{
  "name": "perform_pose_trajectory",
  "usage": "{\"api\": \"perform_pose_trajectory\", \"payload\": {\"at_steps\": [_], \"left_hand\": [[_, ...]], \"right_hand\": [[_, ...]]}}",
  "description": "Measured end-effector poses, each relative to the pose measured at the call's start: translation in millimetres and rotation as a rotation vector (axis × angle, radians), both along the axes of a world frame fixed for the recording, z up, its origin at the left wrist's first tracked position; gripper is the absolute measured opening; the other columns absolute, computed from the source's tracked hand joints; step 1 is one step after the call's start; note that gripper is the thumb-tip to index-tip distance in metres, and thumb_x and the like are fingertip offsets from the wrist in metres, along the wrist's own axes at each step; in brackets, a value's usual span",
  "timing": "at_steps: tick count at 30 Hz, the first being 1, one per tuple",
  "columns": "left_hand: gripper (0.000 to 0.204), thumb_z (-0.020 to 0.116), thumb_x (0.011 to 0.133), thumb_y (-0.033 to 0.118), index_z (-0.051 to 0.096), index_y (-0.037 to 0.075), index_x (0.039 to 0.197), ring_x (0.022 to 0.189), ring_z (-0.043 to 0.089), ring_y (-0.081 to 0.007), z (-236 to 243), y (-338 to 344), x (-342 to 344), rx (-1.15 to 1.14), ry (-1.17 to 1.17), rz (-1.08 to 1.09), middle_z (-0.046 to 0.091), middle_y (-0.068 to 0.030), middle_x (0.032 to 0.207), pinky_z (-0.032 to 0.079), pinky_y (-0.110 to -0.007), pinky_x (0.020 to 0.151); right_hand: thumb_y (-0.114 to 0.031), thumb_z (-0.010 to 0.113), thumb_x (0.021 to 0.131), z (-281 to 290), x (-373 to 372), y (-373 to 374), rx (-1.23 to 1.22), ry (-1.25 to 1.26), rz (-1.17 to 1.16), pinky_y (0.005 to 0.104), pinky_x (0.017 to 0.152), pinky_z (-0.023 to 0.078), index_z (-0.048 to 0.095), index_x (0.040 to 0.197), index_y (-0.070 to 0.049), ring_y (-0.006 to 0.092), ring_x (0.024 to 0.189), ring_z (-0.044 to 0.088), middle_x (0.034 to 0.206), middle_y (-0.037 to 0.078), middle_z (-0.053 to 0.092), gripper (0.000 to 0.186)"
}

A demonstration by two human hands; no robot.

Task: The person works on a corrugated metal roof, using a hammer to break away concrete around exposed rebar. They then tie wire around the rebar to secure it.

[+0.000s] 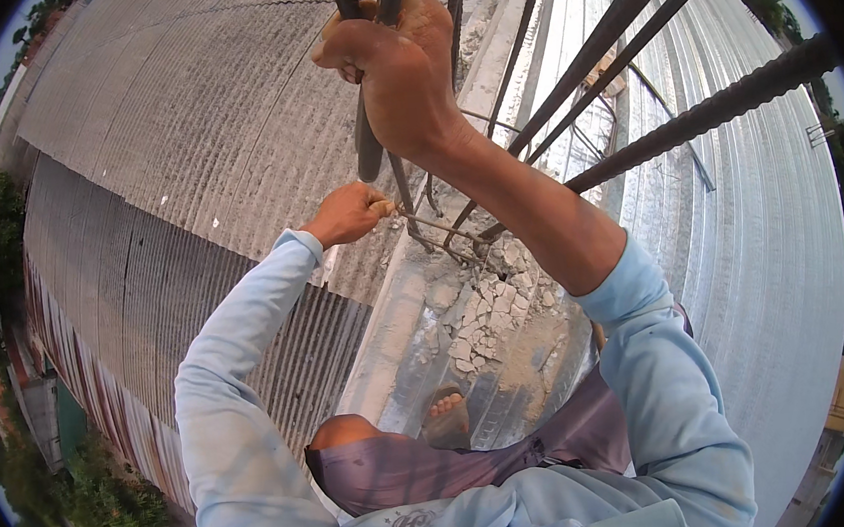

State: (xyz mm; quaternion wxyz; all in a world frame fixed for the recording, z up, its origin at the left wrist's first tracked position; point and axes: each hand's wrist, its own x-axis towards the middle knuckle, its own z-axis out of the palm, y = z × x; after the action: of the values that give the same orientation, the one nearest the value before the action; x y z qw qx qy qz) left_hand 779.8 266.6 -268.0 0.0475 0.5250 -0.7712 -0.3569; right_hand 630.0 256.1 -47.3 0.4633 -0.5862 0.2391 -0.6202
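Observation:
My right hand is raised at the top middle, its fingers wrapped round a dark bar. The rounded lower end of this bar points down below the fist. An upright rebar passes the same fist, and I cannot tell whether the fingers hold it too. Lower and to the left, my left hand is closed in a pinch at the end of a thin steel rod. That rod runs to the right among the feet of the rebars.
Thick ribbed rebars slant up to the right from a concrete base. Broken concrete lies around their feet, near my sandalled foot. Grey corrugated roofing spreads on the left, shiny metal roofing on the right. Trees stand beyond the left roof edge.

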Motion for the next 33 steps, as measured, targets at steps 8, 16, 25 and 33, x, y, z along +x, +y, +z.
{"api": "perform_pose_trajectory", "payload": {"at_steps": [8, 16, 25, 33], "left_hand": [[0.034, 0.063, 0.101, 0.028, 0.073, -0.004, 0.094, 0.075, 0.064, -0.0159, 50, 12, 13, -0.383, 0.344, 0.487, 0.070, -0.0092, 0.079, 0.053, -0.034, 0.076], [0.087, 0.065, 0.082, -0.003, 0.021, 0.003, 0.156, 0.116, 0.061, -0.0279, 211, 83, -46, -0.635, 0.829, 0.287, 0.049, -0.0203, 0.136, 0.053, -0.042, 0.094], [0.088, 0.057, 0.089, -0.006, 0.001, 0.004, 0.156, 0.103, 0.065, -0.0349, 179, 58, -67, -0.868, 0.556, 0.298, 0.056, -0.0205, 0.126, 0.053, -0.046, 0.088], [0.087, 0.057, 0.073, -0.005, 0.029, 0.002, 0.155, 0.088, 0.059, -0.0145, 198, 92, -32, -0.181, 1.275, 0.338, 0.061, -0.0083, 0.097, 0.048, -0.031, 0.076]], "right_hand": [[-0.008, 0.069, 0.076, 3, -3, 5, 0.003, -0.067, 0.005, 0.0323, 0.069, 0.049, 0.049, 0.091, -0.002, 0.0144, 0.073, 0.054, 0.075, 0.005, 0.054, 0.025], [-0.006, 0.066, 0.083, 11, -7, 11, 0.058, -0.166, 0.061, 0.0289, 0.068, 0.054, 0.047, 0.103, -0.001, 0.0133, 0.073, 0.059, 0.079, 0.006, 0.057, 0.028], [-0.032, 0.073, 0.089, 0, -7, 2, 0.012, -0.125, 0.133, 0.0313, 0.066, 0.050, 0.047, 0.107, -0.004, 0.0112, 0.074, 0.053, 0.087, 0.003, 0.053, 0.043], [-0.046, 0.042, 0.109, -13, 4, 3, 0.136, -0.559, 0.485, 0.0288, 0.078, 0.043, 0.056, 0.126, -0.003, 0.0112, 0.086, 0.052, 0.103, 0.003, 0.062, 0.049]]}}
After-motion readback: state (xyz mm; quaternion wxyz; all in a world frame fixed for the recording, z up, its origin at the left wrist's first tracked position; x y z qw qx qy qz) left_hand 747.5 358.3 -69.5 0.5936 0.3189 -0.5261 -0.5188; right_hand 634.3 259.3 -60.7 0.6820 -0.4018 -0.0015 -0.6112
